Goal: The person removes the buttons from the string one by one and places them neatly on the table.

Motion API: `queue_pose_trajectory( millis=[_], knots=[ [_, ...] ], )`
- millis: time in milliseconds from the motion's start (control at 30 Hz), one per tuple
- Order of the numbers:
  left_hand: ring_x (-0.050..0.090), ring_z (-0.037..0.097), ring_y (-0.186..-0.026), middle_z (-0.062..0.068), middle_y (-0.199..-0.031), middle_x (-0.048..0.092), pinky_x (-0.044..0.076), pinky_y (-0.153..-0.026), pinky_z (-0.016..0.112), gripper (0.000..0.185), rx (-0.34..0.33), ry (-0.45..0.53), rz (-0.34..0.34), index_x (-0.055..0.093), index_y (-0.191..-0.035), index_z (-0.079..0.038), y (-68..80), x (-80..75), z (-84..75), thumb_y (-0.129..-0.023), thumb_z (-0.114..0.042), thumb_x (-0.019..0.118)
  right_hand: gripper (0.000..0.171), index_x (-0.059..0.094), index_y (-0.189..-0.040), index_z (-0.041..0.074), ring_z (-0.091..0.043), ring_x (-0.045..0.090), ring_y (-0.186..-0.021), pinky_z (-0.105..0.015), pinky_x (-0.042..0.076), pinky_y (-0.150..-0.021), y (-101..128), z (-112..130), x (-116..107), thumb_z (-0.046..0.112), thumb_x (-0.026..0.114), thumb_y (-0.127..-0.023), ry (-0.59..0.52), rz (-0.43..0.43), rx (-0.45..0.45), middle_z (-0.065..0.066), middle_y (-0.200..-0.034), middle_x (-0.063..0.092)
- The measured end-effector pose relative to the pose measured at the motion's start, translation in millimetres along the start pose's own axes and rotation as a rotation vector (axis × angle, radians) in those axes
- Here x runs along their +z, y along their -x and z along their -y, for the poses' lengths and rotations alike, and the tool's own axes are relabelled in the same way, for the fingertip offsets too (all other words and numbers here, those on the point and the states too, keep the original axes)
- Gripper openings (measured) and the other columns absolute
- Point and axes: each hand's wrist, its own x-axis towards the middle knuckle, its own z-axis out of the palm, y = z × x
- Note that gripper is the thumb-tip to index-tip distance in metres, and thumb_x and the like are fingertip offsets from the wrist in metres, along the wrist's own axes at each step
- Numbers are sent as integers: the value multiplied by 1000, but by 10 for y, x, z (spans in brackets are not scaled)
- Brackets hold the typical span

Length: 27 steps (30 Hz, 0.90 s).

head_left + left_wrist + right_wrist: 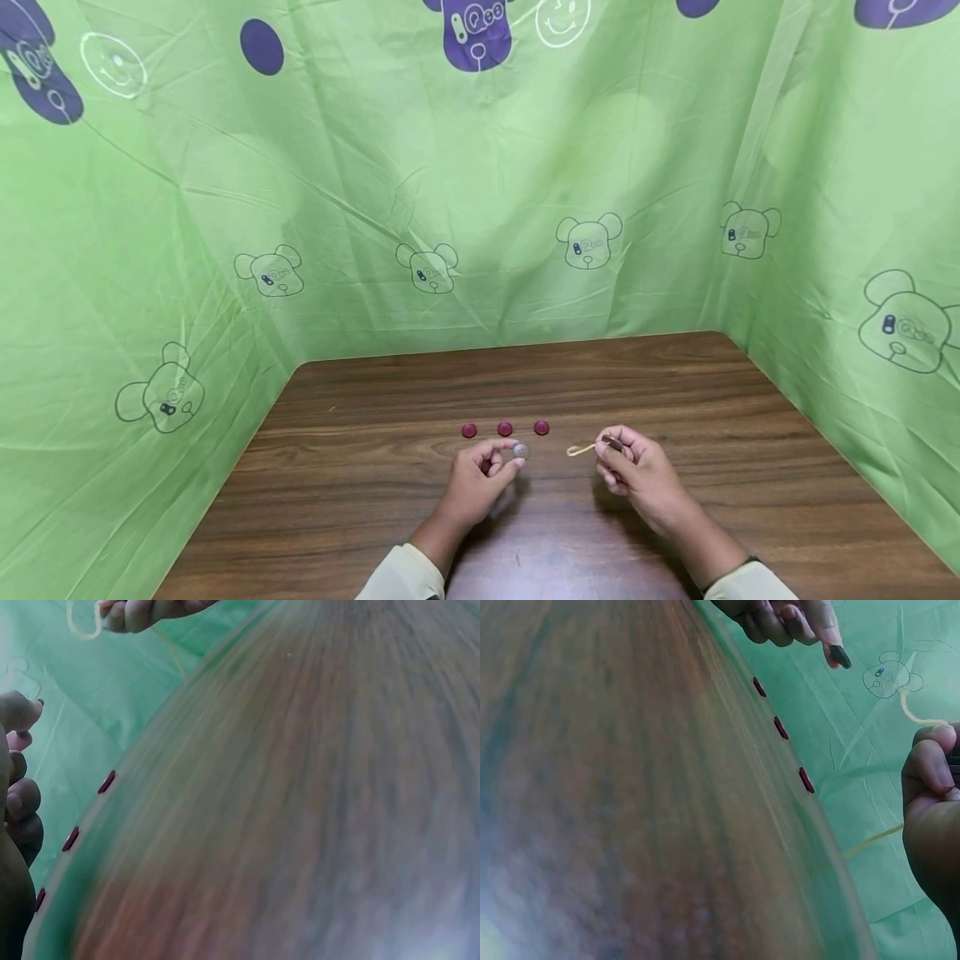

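My left hand [474, 483] pinches a round grey button [521, 451] by its edge between thumb and index finger, just above the wooden table. In the right wrist view the same button [841, 656] looks like a thin dark disc. To the right, my right hand [641, 475] grips a pale yellow cord [581, 451] between thumb and fingers, with a loop of it sticking out to the left. A dark brown piece [612, 442], partly hidden by the fingers, is in that hand too. The button and cord loop are apart.
Three dark red buttons, a left one [468, 430], a middle one [505, 428] and a right one [542, 427], lie in a row beyond my left hand. The brown wooden table [360, 500] is walled on three sides by green printed cloth [510, 167].
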Motion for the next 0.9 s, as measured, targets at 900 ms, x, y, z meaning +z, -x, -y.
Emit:
queue_pose_trajectory(
  millis=[900],
  knots=[
    [30, -5, -53, -7, -62, 35, 28, -52, 15, 22, -67, -244, -133, 85, -111, -4, -20, -509, 195, -90, -8, 89, 5, 59, -105, 2, -1, 51, -62, -21, 30, -53, -3, 4, -14, 3, 60, -110, 0, -11, 23, 6, -72, 59]
  ],
)
